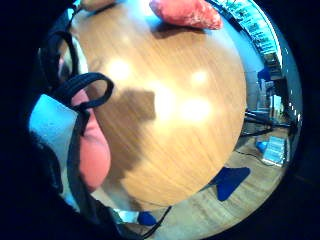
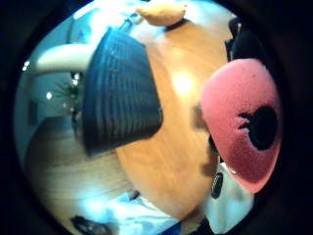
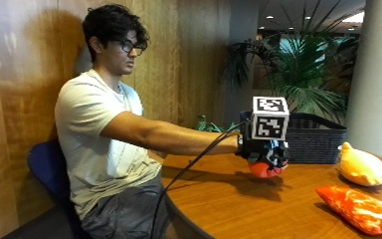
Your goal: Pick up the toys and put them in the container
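Note:
My gloved right hand (image 3: pixel 264 151) hovers above the round wooden table (image 3: pixel 244 204), its fingers curled round a small red plush toy (image 3: pixel 265 170) with a black spot. That red toy (image 2: pixel 242 122) fills much of the thumb side palm view and shows beside the straps as red plush (image 1: pixel 94 150) in the other palm view. The dark woven basket (image 3: pixel 310 137) stands just behind the hand, seen close as basket (image 2: pixel 117 93). An orange-yellow plush toy (image 3: pixel 362 168) and a red-orange plush toy (image 3: pixel 360 209) lie on the table to the right.
A wood-panelled wall runs behind the person, who sits on a blue chair (image 3: pixel 45 169). Potted palms (image 3: pixel 303 64) stand behind the basket. The table's near edge curves in front of the person's lap.

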Demonstrator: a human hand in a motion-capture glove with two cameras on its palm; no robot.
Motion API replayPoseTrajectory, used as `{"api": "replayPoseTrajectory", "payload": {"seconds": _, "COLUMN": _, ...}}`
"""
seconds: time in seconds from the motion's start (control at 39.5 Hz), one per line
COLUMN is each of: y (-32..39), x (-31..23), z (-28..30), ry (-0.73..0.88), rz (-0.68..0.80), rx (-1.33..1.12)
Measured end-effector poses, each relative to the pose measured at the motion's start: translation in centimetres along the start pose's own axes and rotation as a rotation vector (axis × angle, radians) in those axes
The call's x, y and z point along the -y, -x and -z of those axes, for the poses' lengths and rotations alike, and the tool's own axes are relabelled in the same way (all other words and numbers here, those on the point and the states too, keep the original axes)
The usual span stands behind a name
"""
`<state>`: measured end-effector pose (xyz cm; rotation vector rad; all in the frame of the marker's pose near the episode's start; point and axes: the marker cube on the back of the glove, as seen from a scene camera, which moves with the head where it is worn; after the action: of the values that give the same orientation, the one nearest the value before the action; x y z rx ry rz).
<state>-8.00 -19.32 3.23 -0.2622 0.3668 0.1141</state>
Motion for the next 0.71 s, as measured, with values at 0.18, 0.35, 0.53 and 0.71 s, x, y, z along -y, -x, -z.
{"api": "replayPoseTrajectory", "payload": {"seconds": 0.18, "y": 0.4, "x": -1.0, "z": 5.3, "ry": -0.061, "rz": 0.077, "rx": 0.063}}
{"api": "replayPoseTrajectory", "payload": {"seconds": 0.35, "y": 5.8, "x": -0.8, "z": 9.2, "ry": -0.129, "rz": 0.159, "rx": -0.035}}
{"api": "replayPoseTrajectory", "payload": {"seconds": 0.53, "y": 13.3, "x": -0.2, "z": 13.7, "ry": -0.227, "rz": 0.230, "rx": -0.022}}
{"api": "replayPoseTrajectory", "payload": {"seconds": 0.71, "y": 21.2, "x": 1.0, "z": 16.5, "ry": -0.267, "rz": 0.314, "rx": -0.099}}
